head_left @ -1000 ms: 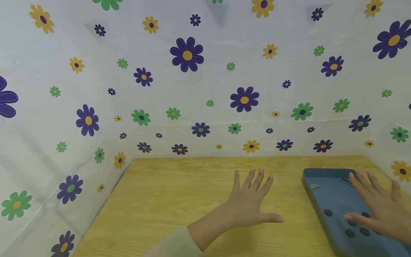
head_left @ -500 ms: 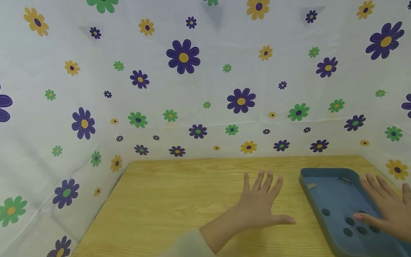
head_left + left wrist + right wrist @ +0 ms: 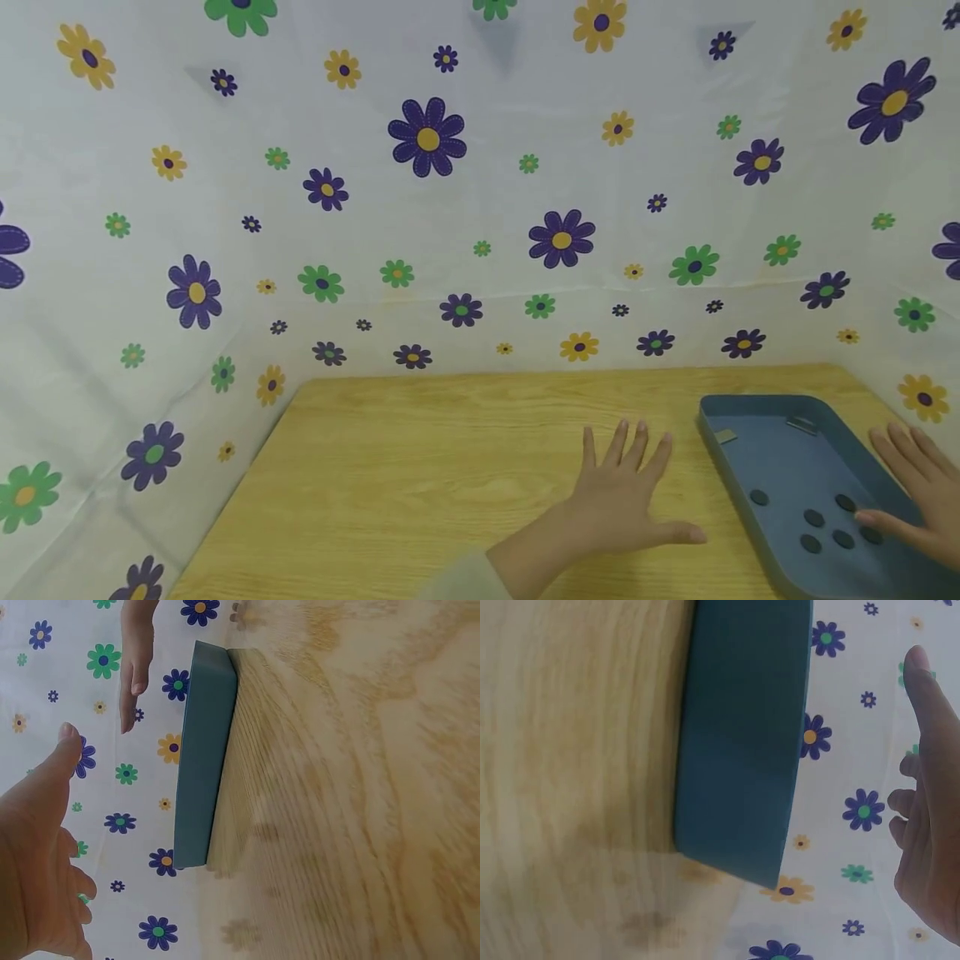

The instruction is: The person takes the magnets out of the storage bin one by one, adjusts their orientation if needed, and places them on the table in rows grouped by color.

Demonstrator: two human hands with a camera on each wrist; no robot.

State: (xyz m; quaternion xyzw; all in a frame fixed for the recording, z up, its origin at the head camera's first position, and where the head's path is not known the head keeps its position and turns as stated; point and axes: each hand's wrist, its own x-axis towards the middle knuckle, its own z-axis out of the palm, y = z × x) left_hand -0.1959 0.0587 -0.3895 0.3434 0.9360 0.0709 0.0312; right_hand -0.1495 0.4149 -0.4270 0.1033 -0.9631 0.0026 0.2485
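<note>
My left hand (image 3: 617, 504) hovers over the wooden table with its fingers spread and straight, holding nothing. To its right lies a blue tray (image 3: 780, 467) with rounded corners. Several dark round discs (image 3: 813, 518) lie in the tray. Above the tray's right side is my right hand (image 3: 930, 496), fingers extended, cut off by the frame edge and holding nothing. In the left wrist view, my left hand (image 3: 37, 855) is raised apart from the tray's side wall (image 3: 204, 757). The right wrist view shows my right hand (image 3: 934, 802) above the tray's level.
Inside the tray, a small flat light piece (image 3: 726, 436) sits by the left wall and a shiny narrow piece (image 3: 802, 426) near the far wall. A white flower-patterned sheet (image 3: 480, 200) encloses the wooden table (image 3: 420, 467) at the back and sides.
Both hands have moved to the right and slightly down, with fingers still spread. More of the tray's inside and its discs now shows. The head view has shifted slightly.
</note>
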